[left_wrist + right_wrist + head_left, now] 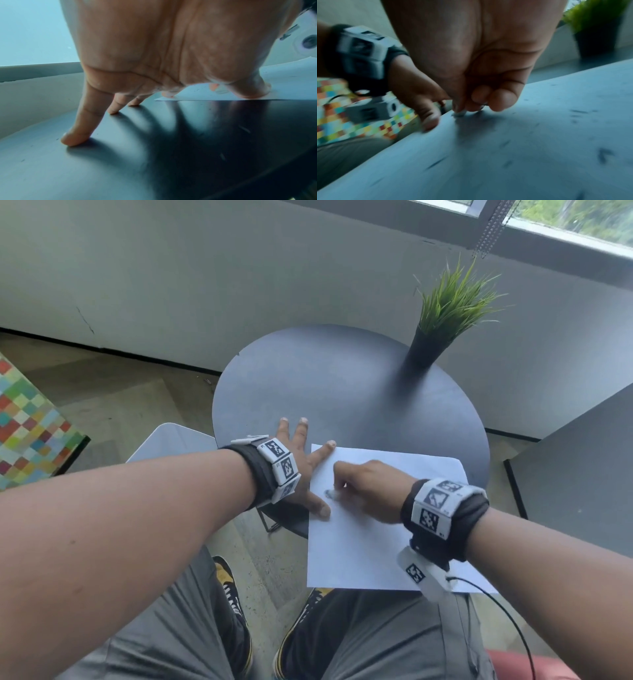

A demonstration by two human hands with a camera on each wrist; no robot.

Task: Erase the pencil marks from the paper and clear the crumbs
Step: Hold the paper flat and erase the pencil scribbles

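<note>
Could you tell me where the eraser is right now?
In the head view, the eraser is pinched in the right hand, pressed on the paper near its left edge.

Beneath the left hand, a smooth, dark, faintly glossy worktop is seen; under the right hand, matt white paper, smudged grey.

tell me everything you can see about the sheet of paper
The paper is a plain white sheet lying flat on the round dark table, its near part overhanging the edge. The left hand pins its left edge with thumb and forefinger. The right hand rubs a small eraser near that edge. Dark crumbs dot its surface.
</note>
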